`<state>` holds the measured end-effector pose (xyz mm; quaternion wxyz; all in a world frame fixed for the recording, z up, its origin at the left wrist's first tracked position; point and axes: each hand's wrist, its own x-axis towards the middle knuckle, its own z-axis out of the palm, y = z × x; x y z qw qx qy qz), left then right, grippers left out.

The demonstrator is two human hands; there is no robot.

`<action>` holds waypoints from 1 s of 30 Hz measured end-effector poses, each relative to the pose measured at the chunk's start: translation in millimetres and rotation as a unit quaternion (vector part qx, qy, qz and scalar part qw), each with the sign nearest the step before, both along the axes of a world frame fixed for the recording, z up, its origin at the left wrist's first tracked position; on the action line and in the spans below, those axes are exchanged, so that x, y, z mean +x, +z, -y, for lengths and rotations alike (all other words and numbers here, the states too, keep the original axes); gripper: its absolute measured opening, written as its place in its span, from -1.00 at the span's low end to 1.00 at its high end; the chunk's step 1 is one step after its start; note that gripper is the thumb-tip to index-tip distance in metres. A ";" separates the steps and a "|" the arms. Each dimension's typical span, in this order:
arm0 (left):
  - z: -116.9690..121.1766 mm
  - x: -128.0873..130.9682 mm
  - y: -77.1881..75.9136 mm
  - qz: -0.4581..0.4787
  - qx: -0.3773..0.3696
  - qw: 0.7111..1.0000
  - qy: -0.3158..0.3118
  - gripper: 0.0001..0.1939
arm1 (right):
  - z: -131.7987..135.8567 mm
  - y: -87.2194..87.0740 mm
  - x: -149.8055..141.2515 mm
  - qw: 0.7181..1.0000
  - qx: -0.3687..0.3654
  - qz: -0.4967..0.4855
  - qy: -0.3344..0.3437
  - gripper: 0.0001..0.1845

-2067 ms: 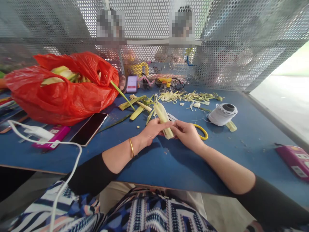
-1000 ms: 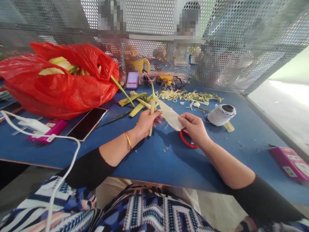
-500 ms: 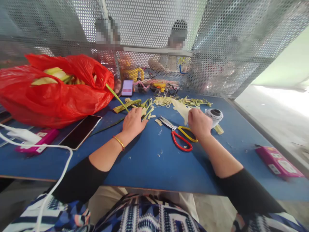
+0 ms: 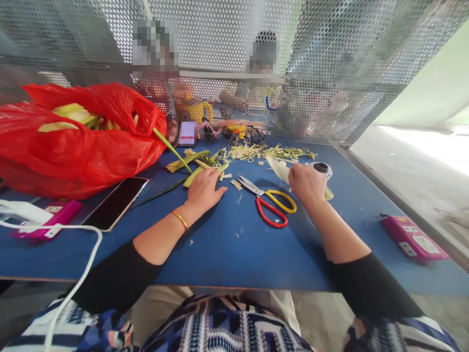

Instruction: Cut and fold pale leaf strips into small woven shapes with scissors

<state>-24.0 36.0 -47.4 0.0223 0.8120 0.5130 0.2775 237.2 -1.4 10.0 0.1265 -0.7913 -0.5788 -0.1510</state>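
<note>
My right hand (image 4: 308,183) is closed in a fist on a pale, thin leaf-like strip (image 4: 277,167), perhaps plant husk, which sticks out to its upper left. My left hand (image 4: 205,189) lies over green leaf pieces (image 4: 193,177), thumb stretched out to the side; its fingertips are partly hidden. Between the hands, flat on the blue table (image 4: 234,259), rests a pair of scissors (image 4: 261,193) with one red and one yellow handle, blades pointing to the upper left. A white spool-like object (image 4: 325,169) with a black centre stands just behind my right hand.
At the left sits a red plastic bag (image 4: 120,146) of plant pieces, a green stalk (image 4: 172,149) beside it. A dark phone (image 4: 117,203) lies nearer. Trimmed strips (image 4: 252,152) line the back. A magenta box (image 4: 414,238) is at right. People sit behind the perforated screen (image 4: 227,39).
My right hand has moved slightly right relative to the scissors, bringing the pale strip along. My left thumb reaches out further from the fingers. The whole view has shifted a little.
</note>
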 end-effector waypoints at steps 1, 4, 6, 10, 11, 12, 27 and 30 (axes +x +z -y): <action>0.1 0.3 1.0 0.003 0.000 1.000 0.000 -0.69 | 1.2 0.5 -1.1 0.999 0.017 -0.030 0.013 -0.75; 2.7 1.7 5.9 0.046 0.038 0.998 -0.002 -0.77 | 5.9 -0.3 -8.9 0.975 0.068 -0.188 0.101 -0.81; 7.0 2.8 11.0 0.102 0.090 0.991 -0.011 -0.82 | 9.5 -3.1 -16.2 0.938 0.062 -0.292 0.176 -0.81; 20.0 5.4 24.0 0.241 0.185 0.952 -0.023 -0.68 | 16.3 -9.1 -28.0 0.886 0.032 -0.363 0.287 -0.77; 23.4 6.4 27.1 0.248 0.198 0.948 -0.027 -0.65 | 18.0 -9.9 -29.8 0.877 0.014 -0.368 0.310 -0.76; 26.7 7.7 29.8 0.236 0.203 0.950 -0.037 -0.62 | 19.5 -10.5 -31.4 0.867 -0.005 -0.373 0.331 -0.75; 45.4 30.4 32.3 0.443 -0.332 0.833 -0.002 -0.87 | 19.9 -16.0 -47.2 0.740 -0.032 -0.621 0.256 -0.56; 52.4 36.3 33.0 0.475 -0.405 0.781 -0.002 -0.87 | 22.1 -18.3 -51.7 0.741 0.007 -0.626 0.245 -0.56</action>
